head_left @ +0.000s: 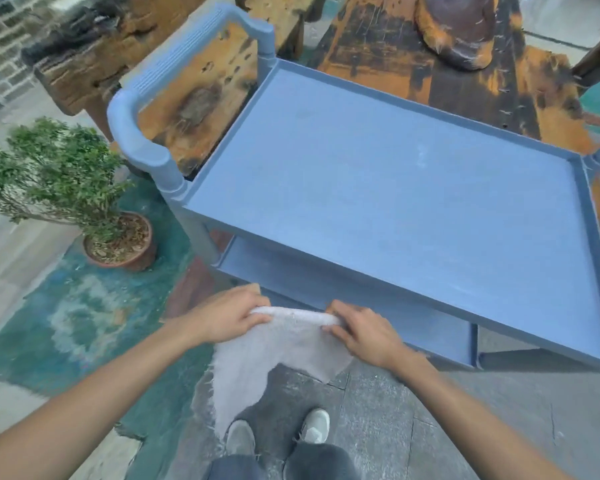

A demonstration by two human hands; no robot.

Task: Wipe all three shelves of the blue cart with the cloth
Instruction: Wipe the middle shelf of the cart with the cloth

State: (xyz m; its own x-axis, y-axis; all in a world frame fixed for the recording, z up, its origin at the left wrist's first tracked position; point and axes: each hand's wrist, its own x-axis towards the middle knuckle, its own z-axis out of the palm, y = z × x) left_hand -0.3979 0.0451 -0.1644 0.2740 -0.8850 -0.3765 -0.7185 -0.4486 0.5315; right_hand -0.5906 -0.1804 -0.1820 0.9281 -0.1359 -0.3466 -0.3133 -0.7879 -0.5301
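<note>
1. Outdoors on a paved yard, stone slabs underfoot: a blue cart [395,188] stands against weathered wooden benches [465,64], with a potted shrub [63,188] on the ground well off to its left.
2. I see the cloth [274,344], pale and fraying at its edges, held up in front of the cart's near side. It hangs free above my shoes [278,434], touching no shelf.
3. My left hand [229,315] is closed on the cloth's upper left corner; my right hand [361,332] pinches the upper right. The top edge is rolled over between them.
4. Only two levels are in view: the top shelf [568,271], bare with faint pale smudges, and the front strip of the shelf beneath [361,303]. The third level is hidden from me.
5. My read: wiping has not begun, and the step in hand is folding the cloth into a pad.
6. To do it well, I would fold it flat and thick enough for one palm to press evenly, then start at the top shelf's far rim and pull overlapping strokes toward me, working along the raised lip and into the corners where dust is likely to collect.
7. Top to bottom is the sensible order, so dirt knocked loose lands on shelves still to be cleaned.
</note>
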